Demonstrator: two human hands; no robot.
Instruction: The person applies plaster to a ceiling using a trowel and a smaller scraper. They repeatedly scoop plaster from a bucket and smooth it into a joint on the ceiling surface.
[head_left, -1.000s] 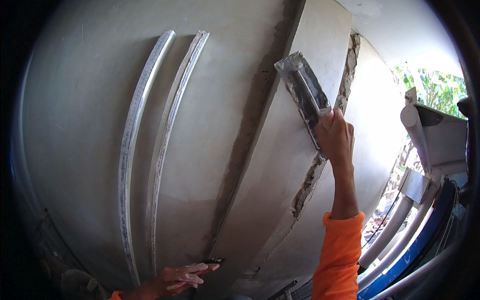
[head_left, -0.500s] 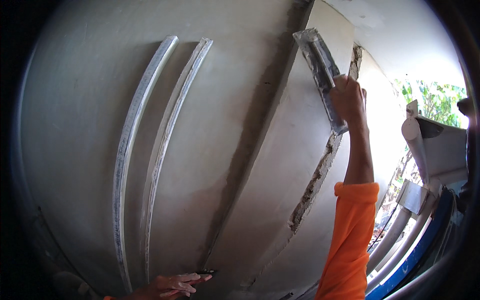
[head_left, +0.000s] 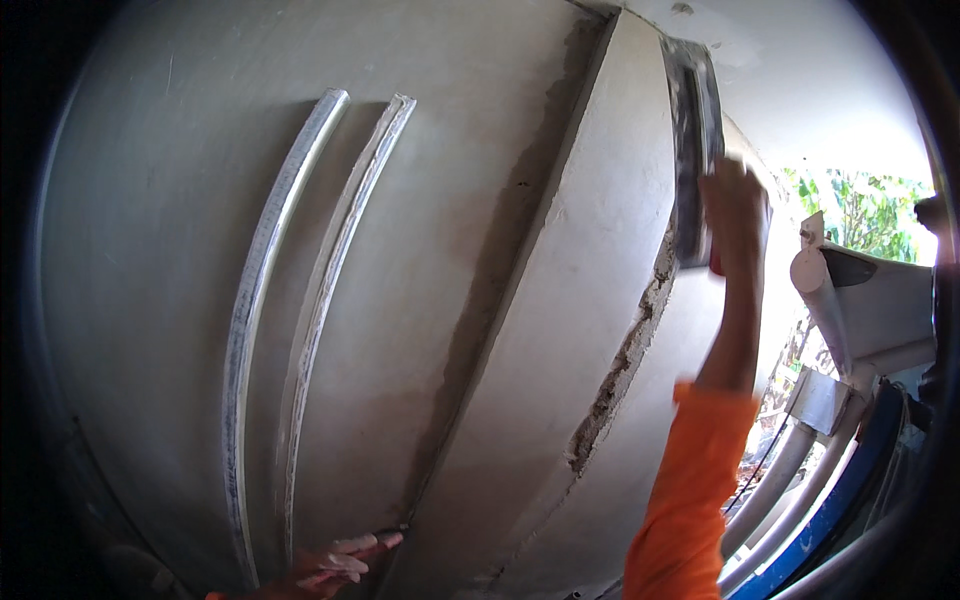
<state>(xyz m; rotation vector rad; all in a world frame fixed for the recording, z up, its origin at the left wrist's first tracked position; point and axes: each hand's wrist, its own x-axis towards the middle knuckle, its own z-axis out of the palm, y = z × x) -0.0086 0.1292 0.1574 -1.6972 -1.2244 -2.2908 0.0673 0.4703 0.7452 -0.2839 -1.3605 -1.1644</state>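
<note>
My right hand (head_left: 738, 205) is raised high and wrapped round the handle of a long rectangular plastering trowel (head_left: 690, 150), its metal smeared with grey. The blade lies over the upper part of a rough, broken groove (head_left: 625, 370) in the plastered pillar (head_left: 560, 280) and hides that stretch. Motion slightly blurs the trowel and the hand. Low down, my left hand (head_left: 340, 565) has its fingers stretched out, their tips beside the wall near the pillar's lower edge. Pale plaster marks its fingers, and nothing shows in it.
Two long, plaster-smeared straightedges (head_left: 243, 330) (head_left: 325, 290) lean on the grey wall (head_left: 130, 250) to the left. A dark damp strip (head_left: 500, 240) runs along the inner corner. White ceiling (head_left: 790, 90) is above right. Grey metal pipes (head_left: 770, 490), a blue bar (head_left: 830, 520) and leaves (head_left: 870, 215) appear at right.
My right hand has moved the trowel right and slightly up, turning it from a slant to nearly upright over the groove. My left hand has shifted slightly left, fingers still stretched out.
</note>
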